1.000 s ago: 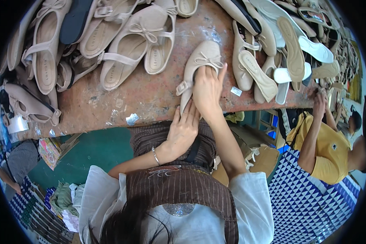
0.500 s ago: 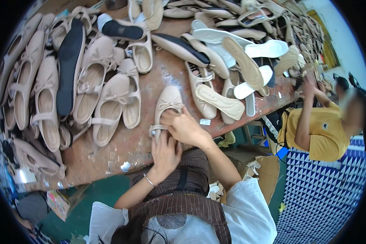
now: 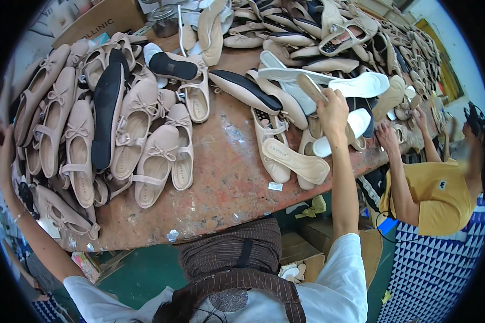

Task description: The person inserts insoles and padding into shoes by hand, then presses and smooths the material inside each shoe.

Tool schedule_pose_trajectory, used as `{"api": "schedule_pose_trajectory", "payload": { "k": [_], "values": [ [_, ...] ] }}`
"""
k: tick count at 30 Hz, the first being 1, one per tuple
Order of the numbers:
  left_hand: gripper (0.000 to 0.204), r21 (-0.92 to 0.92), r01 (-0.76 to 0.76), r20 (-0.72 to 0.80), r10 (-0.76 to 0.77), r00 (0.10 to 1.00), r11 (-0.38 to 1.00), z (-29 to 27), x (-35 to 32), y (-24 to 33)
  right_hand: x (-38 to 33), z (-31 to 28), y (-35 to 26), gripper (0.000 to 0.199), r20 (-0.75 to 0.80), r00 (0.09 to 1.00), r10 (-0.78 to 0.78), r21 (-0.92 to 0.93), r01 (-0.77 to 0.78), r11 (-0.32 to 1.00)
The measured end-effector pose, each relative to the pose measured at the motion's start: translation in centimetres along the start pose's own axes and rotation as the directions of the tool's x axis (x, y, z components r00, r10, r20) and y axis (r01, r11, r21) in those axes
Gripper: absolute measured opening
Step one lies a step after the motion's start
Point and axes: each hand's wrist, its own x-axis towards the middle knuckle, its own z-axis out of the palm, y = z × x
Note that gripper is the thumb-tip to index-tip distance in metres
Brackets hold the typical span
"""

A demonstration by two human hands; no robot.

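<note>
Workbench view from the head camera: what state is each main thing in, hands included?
Right hand: closed on a tan insole
Tan insole: held, raised at a slant
Left hand: near the picture's rim, grip unclear
Black-soled shoe: sole up
Strapped bow shoe: opening up
Cream insole: loose, face up
Tabletop: scuffed, stained

Bench (image 3: 221, 199) before the person (image 3: 229, 242) | left: heaped shoes (image 3: 76, 159), left hand (image 3: 2, 140) left of them | right: insoles (image 3: 295, 160) lying on other shoes (image 3: 279, 175), right hand (image 3: 334, 112) among them | back left: carton (image 3: 105, 24) behind the heap, jar (image 3: 164, 22) right of it | far right: co-worker (image 3: 442, 196) beside the bench | below bench's front edge: cardboard box (image 3: 367, 253)
</note>
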Motion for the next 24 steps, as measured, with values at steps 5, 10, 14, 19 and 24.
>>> {"api": "schedule_pose_trajectory", "payload": {
  "k": [5, 10, 14, 19, 24],
  "values": [
    [0.026, 0.155, -0.14, -0.439, 0.195, 0.877, 0.978, 3.2, -4.7, 10.5, 2.1, -2.2, 0.4, 0.021, 0.103, 0.994, 0.044, 0.193, -0.063, 0.979],
    [0.059, -0.629, 0.776, 0.669, 0.478, 0.57, -0.047, 16.7, -12.2, 33.9, 5.9, -4.4, -0.6, 0.019, 0.312, 0.935, 0.168, 0.84, -0.354, 0.411],
    [0.058, 0.112, 0.876, 0.952, 0.304, 0.041, -0.469, 27.0, -12.6, 46.6, 7.3, -5.1, -2.9, 0.02, 0.425, 0.876, 0.229, 0.843, -0.475, 0.253],
    [0.03, -0.332, 0.864, 0.927, 0.038, 0.373, -0.377, 29.6, -12.1, 49.2, 5.8, -5.0, -4.3, 0.025, 0.403, 0.876, 0.264, 0.885, -0.447, 0.131],
    [0.021, -0.859, 0.358, 0.443, 0.181, 0.878, 0.366, 20.8, -10.8, 42.3, 6.2, -2.9, -4.2, 0.022, 0.382, 0.892, 0.242, 0.908, -0.41, 0.079]
  ]
}}
